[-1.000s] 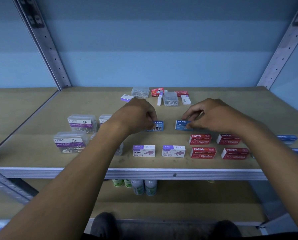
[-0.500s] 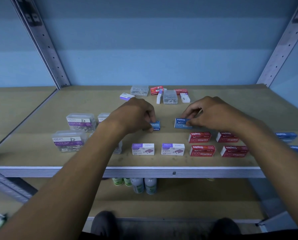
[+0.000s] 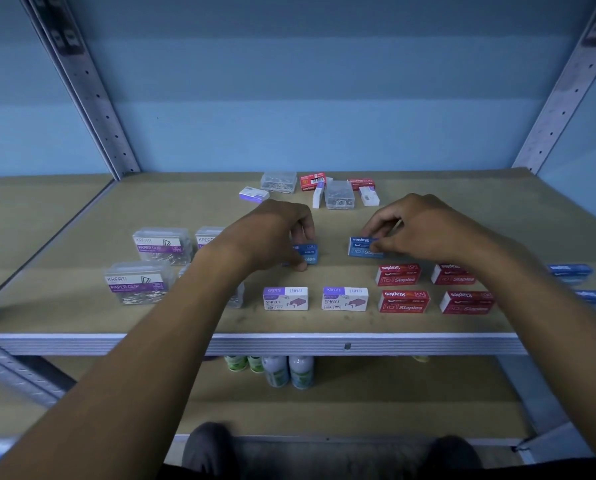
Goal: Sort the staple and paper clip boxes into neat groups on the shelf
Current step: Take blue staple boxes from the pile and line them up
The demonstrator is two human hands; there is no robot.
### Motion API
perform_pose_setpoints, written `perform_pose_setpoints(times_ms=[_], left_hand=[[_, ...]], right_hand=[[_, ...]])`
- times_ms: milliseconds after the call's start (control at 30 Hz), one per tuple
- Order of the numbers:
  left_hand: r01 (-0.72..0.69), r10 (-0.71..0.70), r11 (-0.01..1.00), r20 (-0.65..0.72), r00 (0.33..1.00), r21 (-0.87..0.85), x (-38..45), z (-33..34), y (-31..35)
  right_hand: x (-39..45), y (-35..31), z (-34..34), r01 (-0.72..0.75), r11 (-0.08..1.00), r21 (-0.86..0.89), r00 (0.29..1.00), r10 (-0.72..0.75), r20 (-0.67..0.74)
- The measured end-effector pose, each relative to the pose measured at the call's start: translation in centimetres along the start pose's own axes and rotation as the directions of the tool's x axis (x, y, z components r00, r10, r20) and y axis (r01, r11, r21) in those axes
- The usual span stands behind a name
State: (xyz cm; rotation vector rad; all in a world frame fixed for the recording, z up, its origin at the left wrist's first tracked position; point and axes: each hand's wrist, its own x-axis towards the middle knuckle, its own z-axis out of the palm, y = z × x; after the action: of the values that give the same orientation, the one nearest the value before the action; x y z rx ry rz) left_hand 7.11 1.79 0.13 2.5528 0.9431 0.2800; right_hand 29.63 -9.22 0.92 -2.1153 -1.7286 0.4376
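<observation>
shelf [image 3: 82, 317]: runs off frame both sides | left hand [image 3: 272, 237]: pinches a blue staple box [image 3: 307, 253] mid-shelf, mostly hiding it | right hand [image 3: 424, 228]: fingertips grip second blue box [image 3: 362, 247], its right end covered | far-right blue boxes [image 3: 570, 271]: blurred, probably staples

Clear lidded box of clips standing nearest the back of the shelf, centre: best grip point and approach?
Pinch the clear plastic clip box across its two long side walls, coming straight down from above. It stands flat with its lid up, but a white staple box on edge crowds its left wall, so likely nudge it forward first.
</observation>
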Motion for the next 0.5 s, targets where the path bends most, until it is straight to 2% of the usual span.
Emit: perform_pose_setpoints(times_ms=[333, 500], left_hand=[[-0.028, 0.027, 0.996, 0.014, 1.000, 0.079, 0.0, -0.5, 0.3], [-0.031, 0.030, 0.994, 0.007, 1.000, 0.101, -0.1, -0.6, 0.4]], right_hand=[[0.0, -0.4, 0.6, 0.058, 0.998, 0.021, 0.998, -0.058, -0.022], [-0.2, -1.1, 0.6, 0.115, 0.993, 0.019, 0.992, -0.115, 0.041]])
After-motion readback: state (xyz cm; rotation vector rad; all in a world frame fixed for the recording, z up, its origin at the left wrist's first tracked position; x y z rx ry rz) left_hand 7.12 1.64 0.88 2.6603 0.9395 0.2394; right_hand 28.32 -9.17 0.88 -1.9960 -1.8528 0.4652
